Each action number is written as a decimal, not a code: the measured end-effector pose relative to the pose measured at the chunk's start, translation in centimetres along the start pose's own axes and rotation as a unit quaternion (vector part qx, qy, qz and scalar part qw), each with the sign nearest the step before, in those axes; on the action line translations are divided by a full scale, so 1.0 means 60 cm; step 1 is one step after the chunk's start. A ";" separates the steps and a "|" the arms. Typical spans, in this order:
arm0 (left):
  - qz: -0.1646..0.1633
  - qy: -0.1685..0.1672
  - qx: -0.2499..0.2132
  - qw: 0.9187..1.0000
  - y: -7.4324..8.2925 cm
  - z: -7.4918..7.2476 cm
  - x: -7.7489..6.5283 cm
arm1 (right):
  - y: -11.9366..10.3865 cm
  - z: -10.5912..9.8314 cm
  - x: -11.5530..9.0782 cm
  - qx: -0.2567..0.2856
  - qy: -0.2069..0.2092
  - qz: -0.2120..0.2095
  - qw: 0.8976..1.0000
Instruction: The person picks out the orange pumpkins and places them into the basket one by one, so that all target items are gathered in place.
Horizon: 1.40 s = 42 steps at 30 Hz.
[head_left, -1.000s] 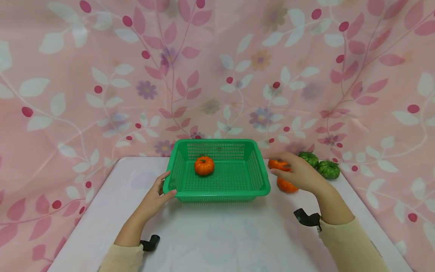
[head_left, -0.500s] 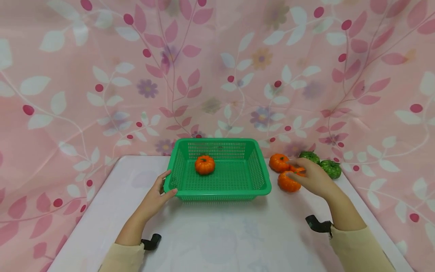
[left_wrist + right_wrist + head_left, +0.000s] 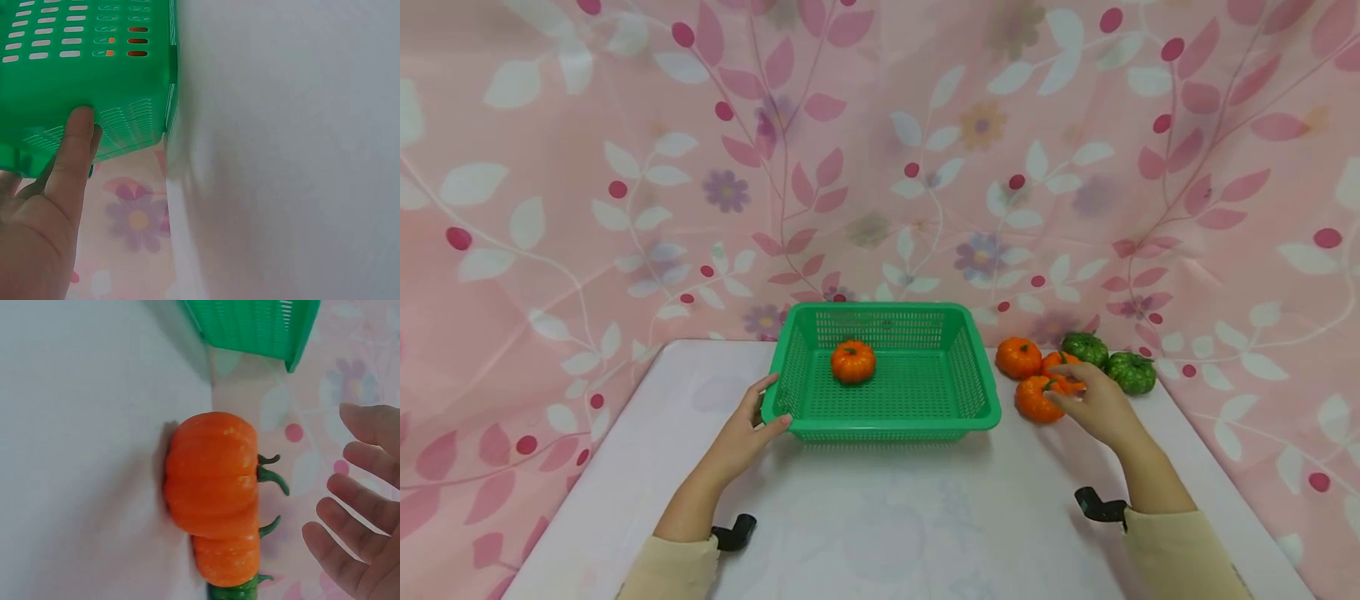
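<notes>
A green plastic basket (image 3: 883, 425) with slotted walls stands on the white table, one orange mini pumpkin (image 3: 853, 362) inside toward its left. My left hand (image 3: 741, 437) holds the basket's front left corner, thumb at the front and fingers along the left side. Over the group on the right, my right hand (image 3: 1101, 407) hovers with fingers spread and holds nothing; the right wrist view shows it apart from the pumpkins. Beneath and beside it are a front orange pumpkin (image 3: 1037, 400), a back orange pumpkin (image 3: 1018, 357) and a partly hidden orange pumpkin (image 3: 1058, 363).
Two green mottled pumpkins (image 3: 1131, 373) sit behind the orange ones, near the table's right edge. A pink floral cloth (image 3: 880, 167) hangs directly behind the table (image 3: 880, 517). Black wrist cameras (image 3: 1101, 505) project from both sleeves.
My right hand has moved right and slightly toward me, from over the back orange pumpkins to above the front one. My left hand stays on the basket.
</notes>
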<state>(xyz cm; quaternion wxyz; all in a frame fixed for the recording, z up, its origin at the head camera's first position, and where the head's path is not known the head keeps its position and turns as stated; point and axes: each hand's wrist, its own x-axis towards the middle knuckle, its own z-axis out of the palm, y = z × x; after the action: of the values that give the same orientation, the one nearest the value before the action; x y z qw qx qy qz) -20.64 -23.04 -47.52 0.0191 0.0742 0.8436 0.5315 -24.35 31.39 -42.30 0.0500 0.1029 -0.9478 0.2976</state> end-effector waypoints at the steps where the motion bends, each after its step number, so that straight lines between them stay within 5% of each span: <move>1: 0.000 0.001 0.001 1.000 0.000 -0.001 0.000 | 0.003 0.003 0.001 -0.002 0.005 0.000 1.000; 11: -0.003 -0.001 -0.009 1.000 0.004 -0.002 -0.002 | 0.037 0.024 0.000 0.001 0.025 0.025 0.999; 21: -0.006 -0.003 -0.011 1.000 0.003 0.001 -0.002 | 0.055 0.037 -0.002 0.005 -0.036 0.085 0.996; 42: -0.009 -0.005 -0.014 1.000 0.006 -0.002 -0.005 | 0.063 0.059 0.006 0.056 -0.042 0.132 0.989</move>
<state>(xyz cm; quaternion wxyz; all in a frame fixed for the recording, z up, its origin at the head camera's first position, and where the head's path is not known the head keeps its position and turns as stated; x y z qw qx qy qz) -20.29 -23.03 -47.18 0.0294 0.0687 0.8365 0.5428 -25.66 32.31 -47.23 -0.0354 -0.0082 -0.9363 0.3493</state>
